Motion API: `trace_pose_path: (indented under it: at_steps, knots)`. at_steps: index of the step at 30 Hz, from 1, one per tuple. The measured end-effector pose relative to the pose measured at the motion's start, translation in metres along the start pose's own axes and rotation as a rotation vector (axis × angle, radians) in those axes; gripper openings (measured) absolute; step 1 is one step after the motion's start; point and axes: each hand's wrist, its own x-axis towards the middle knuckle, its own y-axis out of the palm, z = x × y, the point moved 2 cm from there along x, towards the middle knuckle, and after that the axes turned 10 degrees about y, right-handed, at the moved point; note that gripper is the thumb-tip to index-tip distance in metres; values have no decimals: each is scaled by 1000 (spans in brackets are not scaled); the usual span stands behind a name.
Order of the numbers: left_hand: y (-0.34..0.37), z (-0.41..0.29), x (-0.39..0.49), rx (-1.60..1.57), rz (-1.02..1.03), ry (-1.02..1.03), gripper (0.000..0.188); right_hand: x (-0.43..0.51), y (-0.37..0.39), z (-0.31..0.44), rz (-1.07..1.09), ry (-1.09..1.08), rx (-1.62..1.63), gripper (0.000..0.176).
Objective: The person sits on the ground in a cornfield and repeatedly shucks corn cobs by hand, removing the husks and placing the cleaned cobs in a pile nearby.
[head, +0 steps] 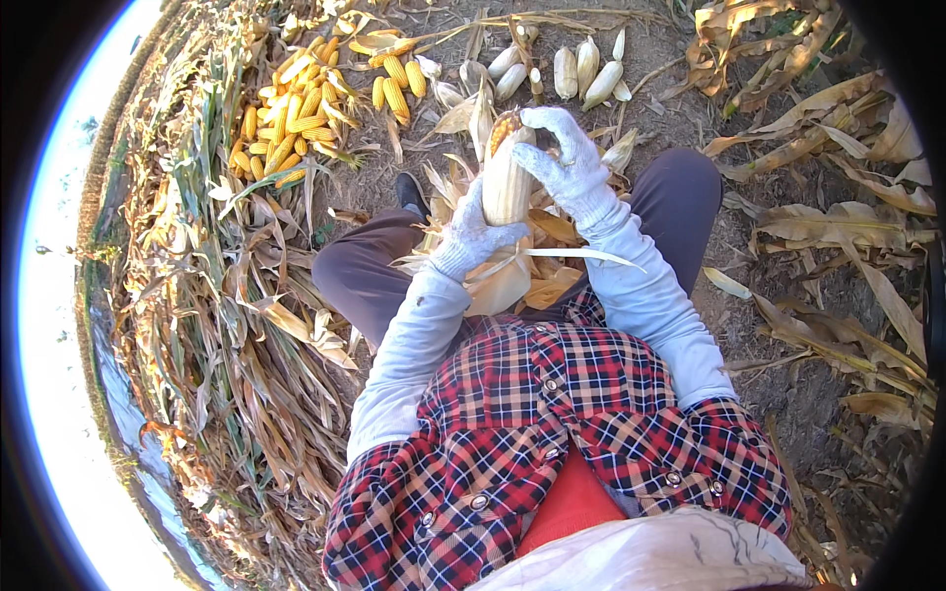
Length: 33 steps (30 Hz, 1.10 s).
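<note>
An ear of corn stands upright between my gloved hands, mostly wrapped in pale dry husk, with orange kernels bare at its tip. My left hand grips its lower part, the thumb across the base. At the upper right side of the ear, my right hand has its fingers and thumb curled against the husk near the tip. Loose dry husks lie in my lap below, and a thin strip of husk sticks out to the right over my right forearm.
Husked yellow cobs form a pile at the upper left, with a smaller group beside it. Unhusked ears lie on the soil ahead, near a cut stalk stub. Dry cornstalks cover the left; dry leaves lie right.
</note>
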Motion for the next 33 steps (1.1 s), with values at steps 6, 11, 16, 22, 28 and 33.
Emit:
trace_pose_path:
  at_steps: [6, 11, 16, 22, 28, 33]
  knots:
    - [2, 0, 0, -70, -36, 1, 100, 0, 2, 3, -66, -34, 6, 22]
    - [15, 3, 1, -178, -40, -2, 94, 0, -3, 4, -163, -118, -278, 22]
    - [31, 7, -4, -411, -21, 28, 88, -3, -5, 6, -142, -180, -269, 21]
    - [35, 17, -5, -1038, -277, -326, 82, -13, 8, 8, 274, 240, 106, 15]
    - [2, 29, 13, -1324, -549, -123, 82, -35, 23, 20, 801, 245, 137, 18]
    - [-52, 28, 21, -1059, -599, -38, 57, -67, 41, 38, 1145, 347, -26, 23]
